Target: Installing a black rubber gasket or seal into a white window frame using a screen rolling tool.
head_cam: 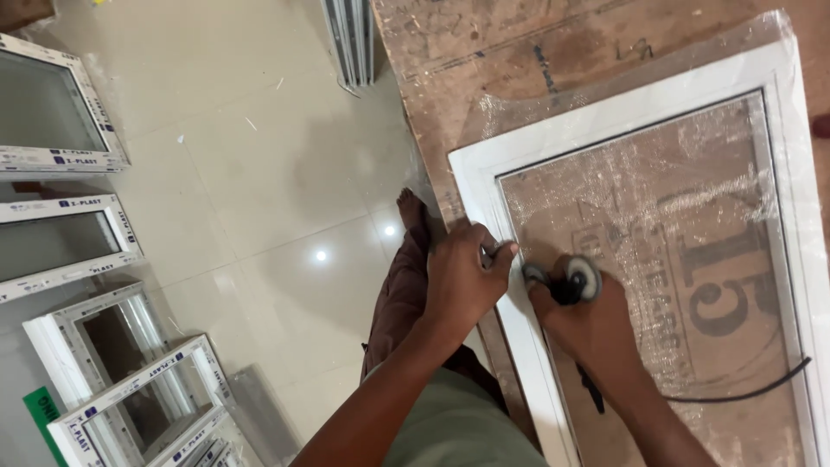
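Observation:
A white window frame (484,186) with a glass pane wrapped in clear film lies flat on a brown board table (484,52). My left hand (462,277) presses on the frame's left rail, fingers curled at its inner edge. My right hand (588,324) sits on the pane just right of it, closed around a small roller tool (577,278) with grey wheels and a dark handle. A black rubber strip (743,389) trails from under my right wrist across the pane to the right.
Several white window frames (65,233) stand and lean on the tiled floor (259,173) at the left. More profiles (350,39) lean by the table's far corner. My bare foot (411,207) stands beside the table's edge.

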